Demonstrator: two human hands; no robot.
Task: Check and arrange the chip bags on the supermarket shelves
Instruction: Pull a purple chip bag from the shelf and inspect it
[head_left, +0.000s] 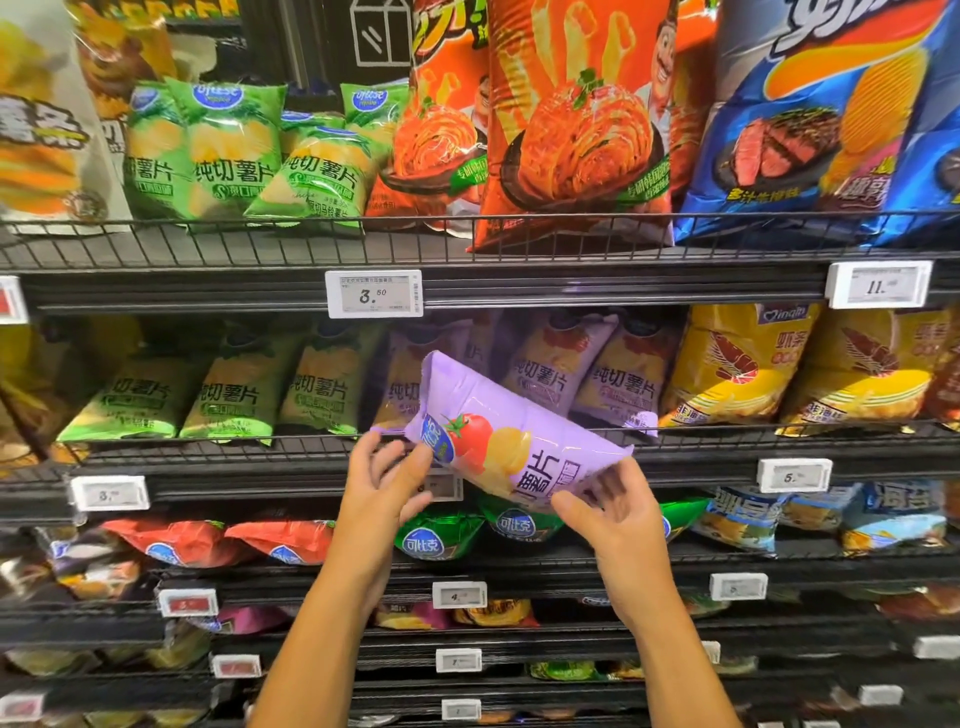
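Purple chip bag (511, 441) gripped by both hands before the shelves.
Left hand (387, 480) pinches its 9 o'clock edge, right hand (615, 512) its 5 o'clock corner; price tag (374, 293) at 12 o'clock reads 3.50.

— What colour is the tilted chip bag (511, 441)?
— Lilac purple, printed with a red tomato, yellow chips and a blue round logo.
— And the rows behind it?
— Green bags (228, 395) to the left, yellow shrimp-stick bags (737, 364) to the right. Above, orange kimchi-print bags (571, 124) beside a blue steak-print bag (831, 119). Black wire shelves (208, 249), white price tags (374, 293).
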